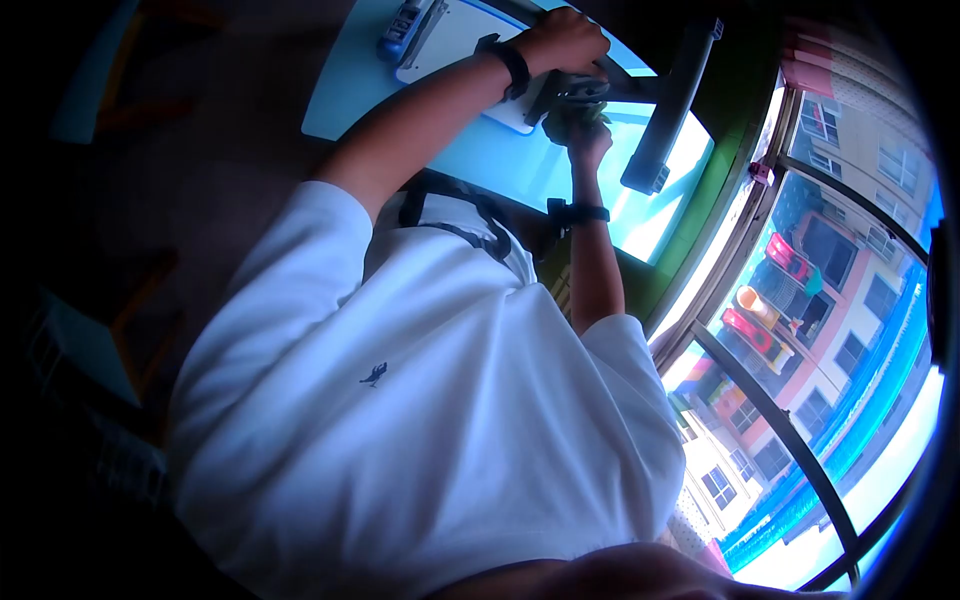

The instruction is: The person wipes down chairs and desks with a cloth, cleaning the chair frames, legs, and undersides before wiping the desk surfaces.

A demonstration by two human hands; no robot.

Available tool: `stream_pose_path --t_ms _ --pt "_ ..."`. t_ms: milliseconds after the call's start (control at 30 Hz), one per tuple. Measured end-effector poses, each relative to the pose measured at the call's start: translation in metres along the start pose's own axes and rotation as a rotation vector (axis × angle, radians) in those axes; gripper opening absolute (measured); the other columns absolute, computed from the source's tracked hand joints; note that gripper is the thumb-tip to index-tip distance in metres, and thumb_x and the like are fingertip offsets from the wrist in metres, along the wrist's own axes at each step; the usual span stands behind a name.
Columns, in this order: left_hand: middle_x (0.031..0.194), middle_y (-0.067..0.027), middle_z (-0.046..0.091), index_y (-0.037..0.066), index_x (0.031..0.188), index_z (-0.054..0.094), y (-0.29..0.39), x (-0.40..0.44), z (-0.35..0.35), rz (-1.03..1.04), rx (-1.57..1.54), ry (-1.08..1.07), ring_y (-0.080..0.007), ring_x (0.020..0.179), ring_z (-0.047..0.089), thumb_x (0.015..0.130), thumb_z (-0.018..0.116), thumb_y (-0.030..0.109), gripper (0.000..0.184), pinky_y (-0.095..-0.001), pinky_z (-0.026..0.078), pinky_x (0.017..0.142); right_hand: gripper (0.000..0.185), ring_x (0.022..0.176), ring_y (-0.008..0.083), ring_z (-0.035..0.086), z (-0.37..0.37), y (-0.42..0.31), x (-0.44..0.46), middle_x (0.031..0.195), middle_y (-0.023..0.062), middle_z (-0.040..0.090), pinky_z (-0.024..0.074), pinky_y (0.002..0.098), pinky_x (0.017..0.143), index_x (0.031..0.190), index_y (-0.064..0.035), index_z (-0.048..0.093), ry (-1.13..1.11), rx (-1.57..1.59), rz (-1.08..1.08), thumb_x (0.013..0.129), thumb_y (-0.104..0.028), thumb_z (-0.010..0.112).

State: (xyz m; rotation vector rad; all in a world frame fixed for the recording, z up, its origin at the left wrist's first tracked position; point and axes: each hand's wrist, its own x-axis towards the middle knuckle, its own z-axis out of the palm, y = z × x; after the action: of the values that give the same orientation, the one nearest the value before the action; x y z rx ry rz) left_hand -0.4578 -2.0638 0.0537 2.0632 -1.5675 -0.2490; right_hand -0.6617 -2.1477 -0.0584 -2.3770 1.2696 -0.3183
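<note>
My left hand (568, 42), with a black band on its wrist, is closed above a dark grey metal part (582, 88); what its fingers hold is hidden. Just below, my right hand (591, 145) has its fingers wrapped round a crumpled green cloth-like piece (572, 122), which touches the underside of the metal part. A white board with a blue edge (455, 45) lies under and beside the part on the light blue table (455, 150). The metal part joins a grey bar (672, 115) on the right.
A blue and clear object (402, 28) is at the board's upper left corner. Right of the table are a green ledge (735, 165) and a window frame (775, 415). Another light blue table (90, 345) and dim chair-like furniture stand at the left.
</note>
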Motion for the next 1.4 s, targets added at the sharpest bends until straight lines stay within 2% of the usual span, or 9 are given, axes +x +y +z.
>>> stream_pose_path --t_ms 333,400,500,600,967,1000,1167,1267,1400 --pt "0.107 -0.0122 0.063 0.007 0.105 0.067 0.003 -0.006 -0.017 -0.053 -0.033 -0.173 -0.0263 0.105 0.054 0.087 0.066 0.028 0.027 -0.0416 0.043 0.090 0.045 0.073 0.0343 0.068 -0.016 -0.044 -0.004 0.078 0.0232 0.068 0.0524 0.0417 0.070 0.086 0.0074 0.070 0.301 0.170 0.109 0.082 -0.037 0.069" --pt "0.085 -0.0104 0.070 0.012 0.094 0.071 -0.010 0.000 0.014 0.129 0.194 0.140 -0.0266 0.082 0.069 0.077 0.071 0.052 0.043 -0.0370 0.054 0.074 0.043 0.073 0.0323 0.069 -0.017 -0.053 -0.010 0.078 0.0226 0.069 0.0527 0.0402 0.070 0.086 0.0074 0.070 0.323 0.150 0.132 0.083 -0.035 0.069" --pt "0.077 -0.0073 0.069 0.010 0.082 0.071 -0.014 0.000 0.026 0.131 0.199 0.250 -0.0228 0.078 0.069 0.074 0.075 0.049 0.039 -0.0339 0.053 0.069 0.036 0.079 0.0264 0.069 -0.014 -0.067 -0.019 0.087 0.0196 0.070 0.0533 0.0355 0.072 0.095 0.0091 0.068 0.338 0.370 0.179 0.087 -0.026 0.067" --pt "0.078 -0.0077 0.069 0.011 0.082 0.071 -0.015 0.003 0.029 0.161 0.214 0.232 -0.0228 0.079 0.069 0.074 0.073 0.050 0.040 -0.0341 0.053 0.069 0.035 0.090 0.0220 0.064 -0.016 -0.069 -0.023 0.104 0.0159 0.062 0.0533 0.0316 0.078 0.110 0.0143 0.055 0.127 1.184 0.229 0.092 -0.014 0.062" --pt "0.069 -0.0093 0.067 0.011 0.072 0.067 -0.014 0.003 0.019 0.189 0.264 0.209 -0.0271 0.069 0.069 0.077 0.067 0.054 0.044 -0.0360 0.052 0.063 0.035 0.090 0.0193 0.064 -0.036 -0.062 -0.032 0.102 0.0149 0.064 0.0524 0.0301 0.079 0.112 0.0105 0.054 -0.064 1.008 0.094 0.092 -0.017 0.062" --pt "0.084 -0.0083 0.069 0.012 0.085 0.068 -0.009 0.005 0.012 0.099 0.270 0.017 -0.0252 0.081 0.069 0.077 0.069 0.049 0.038 -0.0358 0.052 0.067 0.036 0.088 0.0195 0.064 -0.035 -0.057 -0.028 0.100 0.0151 0.064 0.0522 0.0303 0.078 0.111 0.0097 0.055 -0.111 0.942 0.089 0.092 -0.019 0.064" --pt "0.119 -0.0033 0.059 0.015 0.115 0.058 -0.008 -0.002 0.016 0.133 0.266 -0.023 -0.0230 0.110 0.059 0.077 0.074 0.034 0.045 -0.0398 0.048 0.089 0.034 0.094 0.0191 0.062 -0.056 -0.043 -0.028 0.106 0.0133 0.062 0.0506 0.0311 0.083 0.117 0.0075 0.051 -0.341 0.878 0.032 0.092 -0.012 0.061" --pt "0.125 -0.0060 0.053 0.015 0.120 0.058 0.003 -0.026 0.012 0.367 0.010 0.296 -0.0252 0.120 0.050 0.081 0.072 0.029 0.044 -0.0397 0.042 0.100 0.033 0.099 0.0191 0.061 -0.065 -0.036 -0.045 0.110 0.0114 0.061 0.0491 0.0315 0.087 0.121 0.0045 0.049 -0.407 1.024 -0.115 0.091 -0.003 0.058" --pt "0.124 -0.0106 0.050 0.016 0.130 0.049 0.021 -0.087 0.001 0.281 -0.257 -0.277 -0.0297 0.115 0.054 0.082 0.071 0.035 0.056 -0.0415 0.046 0.097 0.040 0.106 0.0139 0.052 -0.050 -0.021 -0.067 0.112 0.0071 0.053 0.0445 0.0283 0.092 0.113 -0.0040 0.042 -0.507 0.939 -0.213 0.081 0.017 0.052"
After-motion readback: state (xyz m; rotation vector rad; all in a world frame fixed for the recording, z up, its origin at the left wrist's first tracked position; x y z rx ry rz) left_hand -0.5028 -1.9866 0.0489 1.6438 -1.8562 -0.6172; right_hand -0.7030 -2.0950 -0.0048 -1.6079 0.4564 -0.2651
